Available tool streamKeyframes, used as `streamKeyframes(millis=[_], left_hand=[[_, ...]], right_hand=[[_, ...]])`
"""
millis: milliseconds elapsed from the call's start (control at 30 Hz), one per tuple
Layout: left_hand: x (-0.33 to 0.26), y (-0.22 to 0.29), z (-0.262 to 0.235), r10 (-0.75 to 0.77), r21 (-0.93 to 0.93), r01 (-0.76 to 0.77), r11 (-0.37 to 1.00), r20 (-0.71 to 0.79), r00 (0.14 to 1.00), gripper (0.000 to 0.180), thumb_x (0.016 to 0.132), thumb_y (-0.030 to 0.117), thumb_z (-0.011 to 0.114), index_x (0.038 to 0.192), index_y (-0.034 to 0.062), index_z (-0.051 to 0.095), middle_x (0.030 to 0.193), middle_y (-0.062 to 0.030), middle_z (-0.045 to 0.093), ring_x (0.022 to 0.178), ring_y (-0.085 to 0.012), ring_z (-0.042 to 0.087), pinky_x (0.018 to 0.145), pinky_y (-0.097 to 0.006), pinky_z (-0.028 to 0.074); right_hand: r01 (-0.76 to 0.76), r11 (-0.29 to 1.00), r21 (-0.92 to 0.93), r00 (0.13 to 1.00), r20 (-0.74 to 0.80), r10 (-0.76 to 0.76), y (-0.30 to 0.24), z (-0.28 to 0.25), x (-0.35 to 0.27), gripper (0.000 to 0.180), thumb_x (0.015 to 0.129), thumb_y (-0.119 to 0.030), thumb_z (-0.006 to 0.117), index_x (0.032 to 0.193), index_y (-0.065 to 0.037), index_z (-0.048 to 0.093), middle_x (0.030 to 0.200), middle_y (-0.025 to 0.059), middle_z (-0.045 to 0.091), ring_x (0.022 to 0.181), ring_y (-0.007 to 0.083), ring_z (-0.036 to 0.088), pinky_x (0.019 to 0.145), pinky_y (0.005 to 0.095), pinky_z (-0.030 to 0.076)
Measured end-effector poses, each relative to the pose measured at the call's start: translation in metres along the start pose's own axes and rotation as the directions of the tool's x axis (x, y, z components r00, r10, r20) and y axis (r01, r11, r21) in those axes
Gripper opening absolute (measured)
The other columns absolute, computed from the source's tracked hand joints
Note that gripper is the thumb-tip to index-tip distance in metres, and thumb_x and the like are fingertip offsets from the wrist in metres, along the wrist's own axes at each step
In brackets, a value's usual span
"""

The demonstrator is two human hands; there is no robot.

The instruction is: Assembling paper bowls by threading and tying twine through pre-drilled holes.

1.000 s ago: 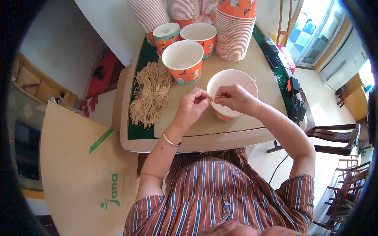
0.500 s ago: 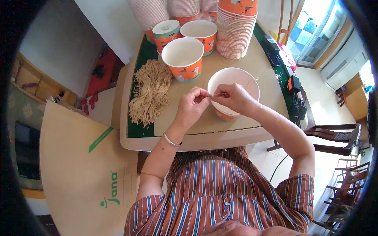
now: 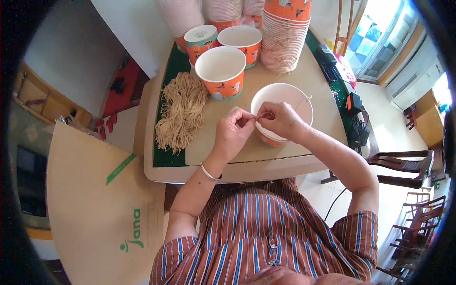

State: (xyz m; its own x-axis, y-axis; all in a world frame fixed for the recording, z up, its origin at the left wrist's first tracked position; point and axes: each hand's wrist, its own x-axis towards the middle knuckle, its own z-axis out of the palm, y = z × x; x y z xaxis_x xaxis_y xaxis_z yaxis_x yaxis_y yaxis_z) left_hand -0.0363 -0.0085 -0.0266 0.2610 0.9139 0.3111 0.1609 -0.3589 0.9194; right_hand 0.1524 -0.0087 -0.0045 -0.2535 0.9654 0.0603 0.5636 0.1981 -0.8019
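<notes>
We see a large sheet of brown cardboard standing at our left, with a green stripe and a green logo low on its face. Beside it is the beige table, its top covered by a tan mat with dark green showing at the left and right edges. At the far edge stand tall stacks of paper cups: a pale pink stack at the left and an orange printed stack at the right. A bundle of tan strings lies heaped on the left part of the mat. Near it sits an open orange paper bowl, with a second orange bowl behind it and a teal-and-orange lidded cup to their left.

The white-lined paper bowl we work on stands at the near right of the mat, a thin string crossing its rim. Our right hand rests over its near rim, fingers pinched together on a thin tan string. Our left hand, just beside the bowl, pinches the same string's other end, and a silver bangle circles that wrist.
</notes>
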Motion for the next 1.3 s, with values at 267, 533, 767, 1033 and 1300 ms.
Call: streamKeyframes(millis=[267,533,767,1033,1300], left_hand=[[0.0,-0.003,0.001,0.018,0.008,-0.018,1.0,-0.053,0.998,0.004,0.085,0.002,0.069,0.085,-0.0011,0.066,0.08,-0.0017,0.059,0.067,-0.0065,0.054,0.062,-0.024,0.047],[0.002,-0.005,0.001,-0.013,-0.02,0.012,1.0,-0.021,1.0,0.004,0.086,0.003,0.068,0.087,-0.001,0.067,0.08,-0.0012,0.059,0.068,-0.0062,0.054,0.064,-0.023,0.047],[0.004,-0.007,-0.003,-0.043,-0.039,0.044,0.998,0.024,0.999,0.005,0.087,0.002,0.067,0.091,0.0001,0.067,0.085,-0.0011,0.062,0.071,-0.0055,0.056,0.065,-0.023,0.048],[0.005,-0.004,-0.008,-0.154,-0.22,0.186,0.958,0.157,0.976,0.01,0.089,0.002,0.064,0.098,-0.0001,0.064,0.089,0.0002,0.063,0.08,-0.0058,0.057,0.073,-0.021,0.048],[0.007,-0.006,-0.01,-0.084,-0.098,0.102,0.99,0.171,0.982,0.014,0.089,0.007,0.069,0.101,0.0022,0.063,0.09,0.0021,0.062,0.081,-0.0048,0.057,0.072,-0.02,0.048]], right_hand=[[-0.051,0.997,0.057,0.999,-0.014,0.052,-0.01,-0.002,-0.003,0.017,0.082,-0.014,0.067,0.093,-0.001,0.07,0.082,0.0133,0.072,0.076,0.0189,0.069,0.072,0.0329,0.055],[0.007,0.995,0.102,0.999,-0.05,-0.002,-0.005,0.001,-0.003,0.017,0.081,-0.014,0.067,0.091,-0.001,0.07,0.081,0.0135,0.071,0.076,0.0184,0.069,0.073,0.0332,0.055],[-0.011,0.991,0.133,0.999,-0.047,0.017,-0.003,0.002,-0.002,0.017,0.081,-0.014,0.067,0.091,-0.001,0.07,0.081,0.0135,0.071,0.076,0.0196,0.069,0.074,0.0334,0.055],[-0.022,0.99,0.139,1.0,-0.013,0.024,-0.002,0.001,0.0,0.017,0.08,-0.015,0.066,0.091,-0.002,0.07,0.081,0.0122,0.071,0.077,0.0177,0.069,0.074,0.0328,0.054],[-0.024,0.988,0.155,1.0,-0.017,0.027,0.002,0.002,0.003,0.016,0.08,-0.013,0.066,0.091,-0.002,0.07,0.081,0.0106,0.072,0.078,0.0149,0.068,0.075,0.0319,0.054]])
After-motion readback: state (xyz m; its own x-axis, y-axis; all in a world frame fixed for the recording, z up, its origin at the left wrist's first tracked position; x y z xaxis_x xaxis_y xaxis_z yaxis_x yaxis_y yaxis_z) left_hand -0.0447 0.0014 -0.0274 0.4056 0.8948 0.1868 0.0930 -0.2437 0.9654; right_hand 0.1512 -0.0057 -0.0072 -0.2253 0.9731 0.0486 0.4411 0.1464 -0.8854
